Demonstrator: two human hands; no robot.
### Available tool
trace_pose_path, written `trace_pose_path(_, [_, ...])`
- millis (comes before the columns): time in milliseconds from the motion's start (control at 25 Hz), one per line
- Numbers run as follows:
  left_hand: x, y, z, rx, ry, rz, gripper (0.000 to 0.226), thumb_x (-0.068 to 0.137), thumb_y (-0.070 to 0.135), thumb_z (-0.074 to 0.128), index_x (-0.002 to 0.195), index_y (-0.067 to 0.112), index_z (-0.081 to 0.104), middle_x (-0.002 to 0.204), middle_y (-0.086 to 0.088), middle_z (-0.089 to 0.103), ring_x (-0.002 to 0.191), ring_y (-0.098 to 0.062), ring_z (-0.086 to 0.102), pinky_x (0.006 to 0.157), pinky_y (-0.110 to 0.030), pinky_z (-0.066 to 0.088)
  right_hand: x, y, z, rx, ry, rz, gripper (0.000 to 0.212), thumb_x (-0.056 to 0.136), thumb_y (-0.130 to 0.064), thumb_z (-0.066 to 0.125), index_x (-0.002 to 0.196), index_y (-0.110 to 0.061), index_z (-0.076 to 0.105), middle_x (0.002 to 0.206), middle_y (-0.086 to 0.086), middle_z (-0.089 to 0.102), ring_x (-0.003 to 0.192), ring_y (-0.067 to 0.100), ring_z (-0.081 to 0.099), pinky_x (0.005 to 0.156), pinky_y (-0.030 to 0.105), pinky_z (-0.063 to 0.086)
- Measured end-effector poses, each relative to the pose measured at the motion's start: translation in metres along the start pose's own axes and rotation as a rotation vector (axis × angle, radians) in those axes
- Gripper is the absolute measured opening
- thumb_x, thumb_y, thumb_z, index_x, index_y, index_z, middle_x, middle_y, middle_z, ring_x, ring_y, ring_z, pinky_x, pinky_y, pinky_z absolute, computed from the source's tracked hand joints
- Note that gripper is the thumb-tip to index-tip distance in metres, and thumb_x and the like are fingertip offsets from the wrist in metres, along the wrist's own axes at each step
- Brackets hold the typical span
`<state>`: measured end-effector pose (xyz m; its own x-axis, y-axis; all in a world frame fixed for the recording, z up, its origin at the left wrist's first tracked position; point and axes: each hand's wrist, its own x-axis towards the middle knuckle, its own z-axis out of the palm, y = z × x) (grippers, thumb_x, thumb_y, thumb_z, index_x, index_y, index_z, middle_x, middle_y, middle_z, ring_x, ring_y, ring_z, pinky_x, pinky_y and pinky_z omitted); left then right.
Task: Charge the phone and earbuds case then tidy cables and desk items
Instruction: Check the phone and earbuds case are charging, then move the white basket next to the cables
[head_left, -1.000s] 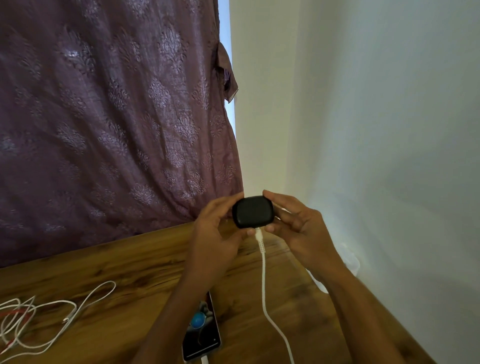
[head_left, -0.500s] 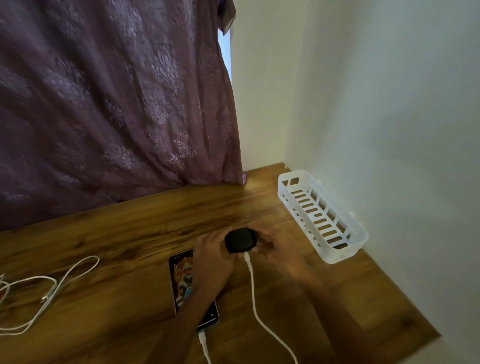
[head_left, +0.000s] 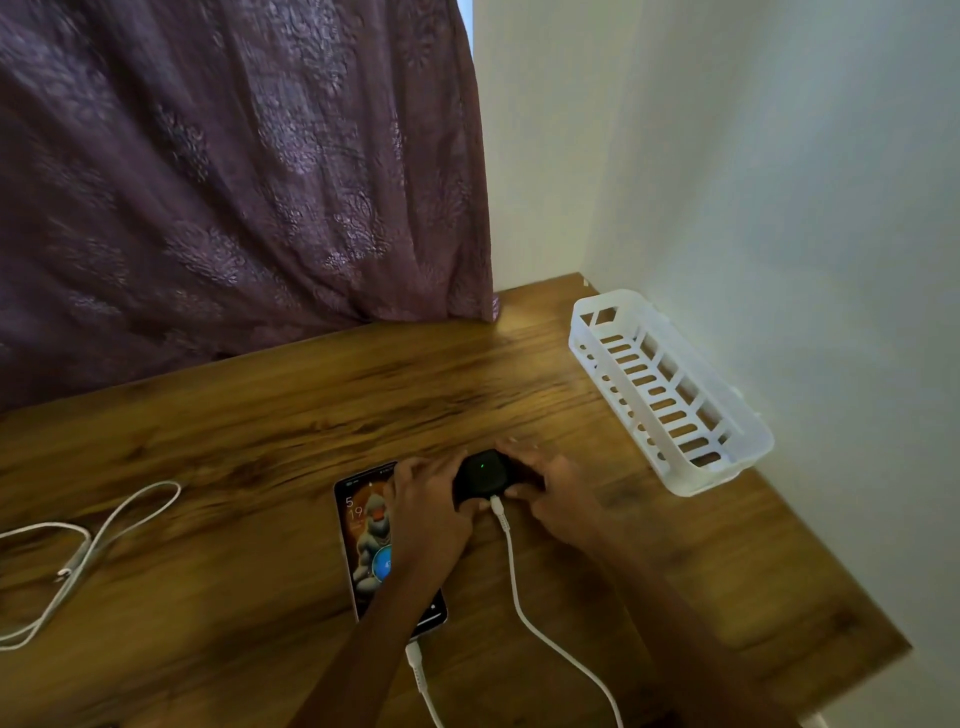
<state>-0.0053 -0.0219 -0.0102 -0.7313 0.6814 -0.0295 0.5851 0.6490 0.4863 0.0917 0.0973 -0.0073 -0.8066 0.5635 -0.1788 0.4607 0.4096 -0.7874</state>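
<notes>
Left hand (head_left: 431, 501): fingers curled against the near-left side of the earbuds case (head_left: 480, 475), gripping it. Right hand (head_left: 558, 493): fingers bent round the case's right side, holding it too, though motion blur hides the fingertips. Two hands on so small a thing looks like steadying it flat against the pull of its lead.

Case sits low on the desk (head_left: 260, 415), at or just touching the wood; contact can't be told for certain. A small green light (head_left: 483, 465) glows on its top; a white charging cable (head_left: 514, 571) is plugged into its near edge and trails off toward the person; judged to be charging.

Phone (head_left: 363, 540) lies face up just left of the case, partly under the left forearm, screen lit; a second white lead (head_left: 418, 670) enters its near end; charging likely done here as well.

Further out: a loose white cable (head_left: 88, 545) sprawls at the desk's left edge, well apart; a white slotted basket (head_left: 711, 475) stands along the right wall, probably where the tidying goes; purple curtain (head_left: 234, 182) behind.
</notes>
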Motion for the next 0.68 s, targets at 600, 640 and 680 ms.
trace_pose_path(600, [0.008, 0.14, -0.01, -0.536, -0.286, 0.036, 0.048, 0.092, 0.029, 0.05, 0.138, 0.019, 0.037, 0.141, -0.002, 0.044, 0.13, -0.019, 0.04, 0.102, -0.032, 0.036, -0.046, 0.021, -0.099, 0.016, 0.885, 0.122, 0.038, 0.085, -0.021, 0.063, 0.122, -0.013, 0.056, 0.131, 0.007, 0.055, 0.118, 0.022, 0.052, 0.1, 0.035, 0.041])
trace_pose_path(640, [0.009, 0.152, -0.002, -0.615, -0.332, 0.001, 0.047, 0.092, 0.029, 0.05, 0.137, 0.019, 0.038, 0.138, 0.0, 0.046, 0.128, -0.019, 0.043, 0.098, -0.03, 0.038, -0.049, 0.03, -0.11, 0.011, 0.899, 0.218, 0.038, 0.087, -0.023, 0.061, 0.122, -0.013, 0.055, 0.13, 0.008, 0.055, 0.116, 0.023, 0.053, 0.097, 0.031, 0.041])
trace_pose_path(680, [0.01, 0.161, 0.006, -0.682, -0.381, -0.032, 0.045, 0.092, 0.03, 0.05, 0.135, 0.02, 0.04, 0.135, 0.002, 0.049, 0.125, -0.019, 0.046, 0.092, -0.027, 0.04, -0.051, 0.038, -0.118, -0.001, 0.899, 0.303, 0.037, 0.088, -0.025, 0.059, 0.123, -0.012, 0.054, 0.129, 0.008, 0.056, 0.115, 0.023, 0.054, 0.096, 0.03, 0.041])
